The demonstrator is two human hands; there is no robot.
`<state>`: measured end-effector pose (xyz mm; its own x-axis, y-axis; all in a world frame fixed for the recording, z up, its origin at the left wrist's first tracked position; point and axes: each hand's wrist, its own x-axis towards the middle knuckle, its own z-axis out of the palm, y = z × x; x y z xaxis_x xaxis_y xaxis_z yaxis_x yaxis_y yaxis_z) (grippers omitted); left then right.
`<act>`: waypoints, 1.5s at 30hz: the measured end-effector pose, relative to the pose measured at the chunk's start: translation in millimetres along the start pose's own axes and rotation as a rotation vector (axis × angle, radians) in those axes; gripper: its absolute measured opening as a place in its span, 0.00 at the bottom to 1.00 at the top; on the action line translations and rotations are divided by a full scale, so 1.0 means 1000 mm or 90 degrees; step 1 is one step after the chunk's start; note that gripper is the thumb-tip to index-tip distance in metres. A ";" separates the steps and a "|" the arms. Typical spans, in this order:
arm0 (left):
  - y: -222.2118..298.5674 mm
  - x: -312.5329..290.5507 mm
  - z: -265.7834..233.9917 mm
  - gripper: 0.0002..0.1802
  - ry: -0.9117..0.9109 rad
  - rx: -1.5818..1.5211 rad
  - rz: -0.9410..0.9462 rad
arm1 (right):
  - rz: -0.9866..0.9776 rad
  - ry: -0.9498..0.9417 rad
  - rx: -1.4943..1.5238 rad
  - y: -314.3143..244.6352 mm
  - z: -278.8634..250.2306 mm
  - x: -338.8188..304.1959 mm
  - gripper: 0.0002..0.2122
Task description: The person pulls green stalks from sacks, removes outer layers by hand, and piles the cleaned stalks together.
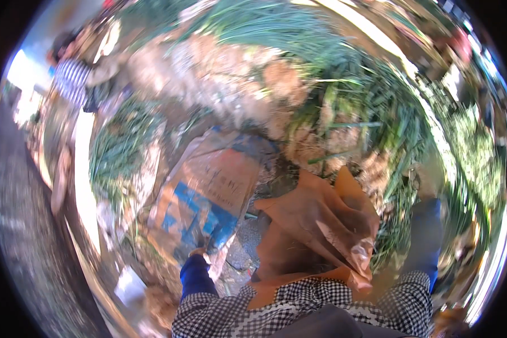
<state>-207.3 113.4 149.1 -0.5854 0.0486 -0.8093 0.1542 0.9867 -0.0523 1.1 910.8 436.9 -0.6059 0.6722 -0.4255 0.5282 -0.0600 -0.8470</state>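
Brown, blue-patched sack (222, 180) left of frame centre: probably limp, slick; best gripped at lower edge, where left hand (200, 252) sits, fingers' closure unclear. Right hand (429, 180) blurred beside long-leaved greens (397, 121), frame right; fingers unreadable.

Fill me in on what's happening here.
A person in checked clothing is at work among long green stalks. The left hand is at the lower edge of a flat brown-and-blue bag; whether it grips it is unclear. The right hand, badly blurred, is out beside the stalks, and I can't tell if it holds any. A creased orange-brown sheet spreads in front of the person's body. Another person in a striped top is at the upper left.
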 end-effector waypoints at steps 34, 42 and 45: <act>0.708 -0.084 -0.164 0.31 0.378 0.944 0.933 | -0.075 0.391 -0.682 0.182 -0.048 0.143 0.19; 0.697 -0.051 -0.166 0.29 0.214 0.579 0.994 | -0.132 0.372 -0.610 0.186 -0.082 0.177 0.07; 0.715 -0.077 -0.157 0.29 0.166 0.567 0.965 | -0.162 0.430 -0.232 0.219 -0.106 0.156 0.10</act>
<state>-176.8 839.2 266.0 0.3810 0.8580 -0.3444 0.9194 -0.3124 0.2389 84.9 1080.4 218.8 -0.3048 0.9407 0.1488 0.6535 0.3202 -0.6858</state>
